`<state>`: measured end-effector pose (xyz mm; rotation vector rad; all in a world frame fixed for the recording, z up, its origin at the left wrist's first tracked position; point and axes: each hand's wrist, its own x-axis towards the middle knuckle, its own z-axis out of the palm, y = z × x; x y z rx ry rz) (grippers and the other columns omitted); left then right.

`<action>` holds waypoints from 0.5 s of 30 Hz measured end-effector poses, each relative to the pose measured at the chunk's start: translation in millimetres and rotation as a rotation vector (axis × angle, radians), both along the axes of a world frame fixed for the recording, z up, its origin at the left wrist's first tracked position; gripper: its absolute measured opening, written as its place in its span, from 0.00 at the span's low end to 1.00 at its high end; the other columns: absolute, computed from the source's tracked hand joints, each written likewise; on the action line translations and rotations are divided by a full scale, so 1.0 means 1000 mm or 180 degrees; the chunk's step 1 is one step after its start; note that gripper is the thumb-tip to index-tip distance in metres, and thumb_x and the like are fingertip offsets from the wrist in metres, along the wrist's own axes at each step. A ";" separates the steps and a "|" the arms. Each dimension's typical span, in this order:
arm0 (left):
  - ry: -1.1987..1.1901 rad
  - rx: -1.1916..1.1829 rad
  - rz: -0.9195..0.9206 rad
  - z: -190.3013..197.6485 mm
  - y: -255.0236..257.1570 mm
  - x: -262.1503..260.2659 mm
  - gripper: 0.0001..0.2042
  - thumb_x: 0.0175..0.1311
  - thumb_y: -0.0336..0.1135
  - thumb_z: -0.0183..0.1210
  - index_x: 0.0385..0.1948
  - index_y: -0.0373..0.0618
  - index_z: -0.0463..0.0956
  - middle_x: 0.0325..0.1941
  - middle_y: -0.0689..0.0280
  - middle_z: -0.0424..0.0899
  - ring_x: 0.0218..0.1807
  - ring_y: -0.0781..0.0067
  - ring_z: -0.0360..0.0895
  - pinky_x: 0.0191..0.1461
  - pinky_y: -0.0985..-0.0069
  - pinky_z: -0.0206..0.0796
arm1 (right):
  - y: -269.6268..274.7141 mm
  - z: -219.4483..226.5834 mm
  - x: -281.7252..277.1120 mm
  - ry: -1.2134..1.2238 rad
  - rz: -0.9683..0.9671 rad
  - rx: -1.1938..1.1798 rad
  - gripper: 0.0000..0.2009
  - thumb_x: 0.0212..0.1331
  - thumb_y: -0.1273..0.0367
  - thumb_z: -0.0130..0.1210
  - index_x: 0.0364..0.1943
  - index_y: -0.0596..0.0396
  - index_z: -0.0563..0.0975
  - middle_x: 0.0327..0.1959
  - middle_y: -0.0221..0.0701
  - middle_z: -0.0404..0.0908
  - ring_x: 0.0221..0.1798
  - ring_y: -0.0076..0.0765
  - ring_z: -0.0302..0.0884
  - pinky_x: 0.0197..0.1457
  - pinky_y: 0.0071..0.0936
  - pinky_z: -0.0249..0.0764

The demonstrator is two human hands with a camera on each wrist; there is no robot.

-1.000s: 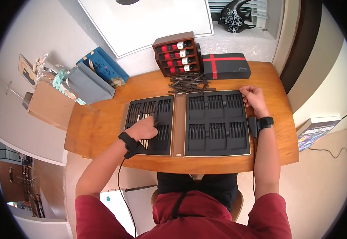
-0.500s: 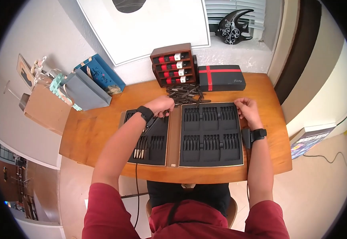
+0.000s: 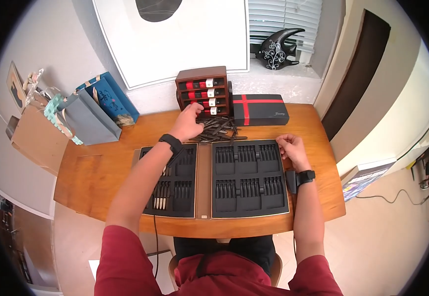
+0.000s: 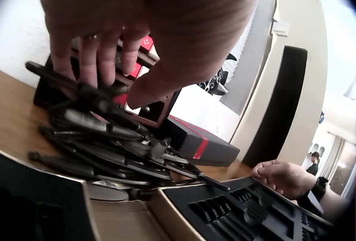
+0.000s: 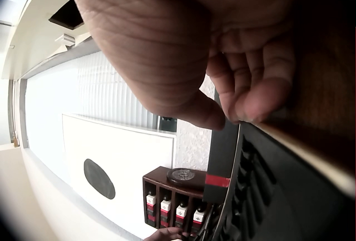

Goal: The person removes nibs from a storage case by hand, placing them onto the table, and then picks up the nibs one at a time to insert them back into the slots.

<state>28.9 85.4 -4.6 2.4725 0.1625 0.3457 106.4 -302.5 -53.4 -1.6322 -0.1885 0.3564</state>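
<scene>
A dark two-panel case (image 3: 203,182) lies unfolded, its slotted trays facing up. Slim dark cutlery pieces (image 3: 219,129) are heaped behind it. My left hand (image 3: 188,126) is over the heap's left side; in the left wrist view its fingers (image 4: 105,63) point down to a dark-handled piece (image 4: 53,77) lying across the top. The right hand (image 3: 294,150) rests beside the right tray's far corner, fingers loosely curled, fingertips (image 5: 261,99) right at the rim. Pale-ended pieces (image 3: 160,202) stand in slots of the left tray, partly covered by my left forearm.
Behind the heap stands a wooden rack (image 3: 202,74) of small red-and-white-labelled bottles. A black box with red ribbon (image 3: 263,111) lies to its right. Paper bags (image 3: 88,118) stand at the left edge, and a black fish ornament (image 3: 276,49) is on the sill.
My left hand has moved from the left tray forward to the heap. The right hand stays by the case's corner. The head view has tilted up and shifted right.
</scene>
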 end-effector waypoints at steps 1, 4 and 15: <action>-0.0068 -0.0026 -0.0157 0.007 0.000 -0.007 0.25 0.56 0.26 0.66 0.58 0.39 0.73 0.57 0.52 0.82 0.60 0.54 0.80 0.65 0.61 0.74 | 0.000 0.000 0.000 -0.0003 -0.0004 0.0012 0.08 0.70 0.68 0.62 0.42 0.61 0.83 0.27 0.24 0.79 0.25 0.18 0.73 0.24 0.18 0.71; -0.0150 -0.0128 -0.0319 0.017 0.005 -0.028 0.26 0.59 0.25 0.67 0.61 0.40 0.74 0.59 0.54 0.82 0.63 0.57 0.80 0.68 0.63 0.73 | 0.000 0.000 0.001 -0.0033 0.0003 -0.0052 0.08 0.71 0.68 0.62 0.42 0.61 0.83 0.27 0.24 0.80 0.25 0.18 0.73 0.25 0.18 0.71; 0.2076 0.1031 0.0206 0.039 0.028 -0.194 0.37 0.51 0.53 0.75 0.57 0.34 0.73 0.45 0.44 0.88 0.51 0.42 0.85 0.55 0.57 0.76 | 0.000 -0.003 0.002 -0.0045 0.0021 -0.0044 0.09 0.71 0.68 0.62 0.43 0.60 0.83 0.27 0.24 0.80 0.25 0.18 0.74 0.25 0.18 0.71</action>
